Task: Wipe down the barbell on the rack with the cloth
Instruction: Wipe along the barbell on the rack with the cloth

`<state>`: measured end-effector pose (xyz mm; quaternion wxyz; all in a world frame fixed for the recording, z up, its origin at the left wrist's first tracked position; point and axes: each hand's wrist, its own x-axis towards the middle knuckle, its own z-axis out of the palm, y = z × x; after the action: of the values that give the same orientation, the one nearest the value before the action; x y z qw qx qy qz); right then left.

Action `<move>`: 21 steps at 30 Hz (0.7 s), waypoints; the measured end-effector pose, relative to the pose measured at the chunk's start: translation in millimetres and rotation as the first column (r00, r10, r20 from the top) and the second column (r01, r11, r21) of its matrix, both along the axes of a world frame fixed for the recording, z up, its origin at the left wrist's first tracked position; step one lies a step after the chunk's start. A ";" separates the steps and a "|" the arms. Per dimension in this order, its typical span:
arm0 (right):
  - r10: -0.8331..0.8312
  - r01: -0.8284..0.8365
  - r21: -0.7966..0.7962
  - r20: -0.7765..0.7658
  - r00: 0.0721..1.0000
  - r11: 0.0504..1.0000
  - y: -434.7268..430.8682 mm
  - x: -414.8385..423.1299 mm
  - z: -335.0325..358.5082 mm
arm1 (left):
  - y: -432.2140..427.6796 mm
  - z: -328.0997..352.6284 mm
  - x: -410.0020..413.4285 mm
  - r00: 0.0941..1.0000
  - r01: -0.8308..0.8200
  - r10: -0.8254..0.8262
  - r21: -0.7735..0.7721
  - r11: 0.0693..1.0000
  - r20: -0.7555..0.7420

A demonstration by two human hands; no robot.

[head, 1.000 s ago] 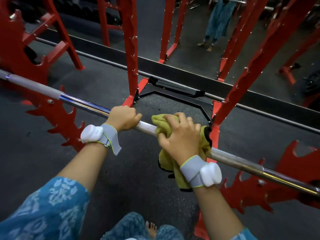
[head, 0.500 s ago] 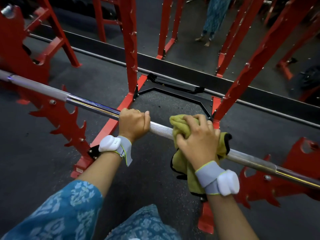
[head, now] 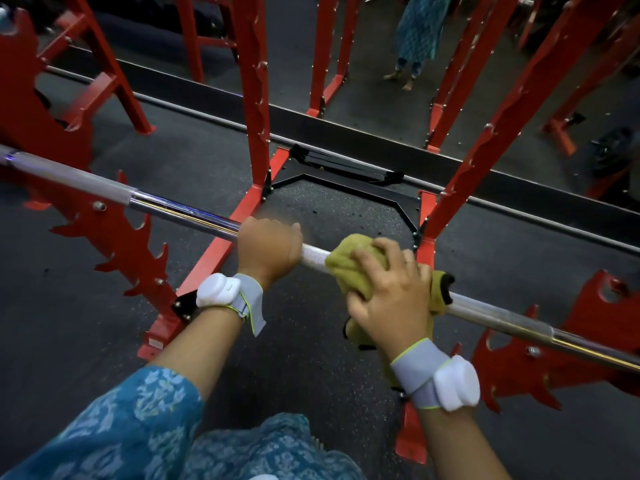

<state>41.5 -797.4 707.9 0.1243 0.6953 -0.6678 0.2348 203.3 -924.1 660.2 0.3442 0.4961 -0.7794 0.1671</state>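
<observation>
The right hand (head: 391,289), fingers wrapped round the cloth (head: 349,268), had slid back along the barbell (head: 173,206) toward the bar-gripping left hand (head: 268,251); wiping looked unfinished.

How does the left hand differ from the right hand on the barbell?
The left hand grips the bare barbell; the right hand grips a yellow-green cloth draped over it. The left hand sits beside the smooth shiny section; the right hand is farther right. Both curl over the bar.

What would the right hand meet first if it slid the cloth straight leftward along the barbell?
Probably the left hand, which grips the barbell a short bare stretch beyond the cloth.
</observation>
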 end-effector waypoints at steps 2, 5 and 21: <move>-0.094 0.093 0.019 0.081 0.992 0.995 -11.9 6.9 6.5 | -0.3 -0.7 -0.3 1.000 0.003 -0.003 0.004 1.000 0.004; -0.047 0.047 0.024 0.013 0.999 0.999 -18.9 22.0 5.7 | -1.2 -1.9 -0.9 1.000 0.006 -0.006 -0.002 1.000 0.006; -0.052 0.052 0.014 0.026 0.998 0.999 -20.1 37.2 -0.7 | -10.9 5.4 14.5 0.992 0.117 -0.120 0.108 0.987 0.025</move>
<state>78.6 -817.5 707.2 0.1171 0.6754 -0.6888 0.2360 217.7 -935.0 665.6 0.3144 0.4638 -0.8206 0.1125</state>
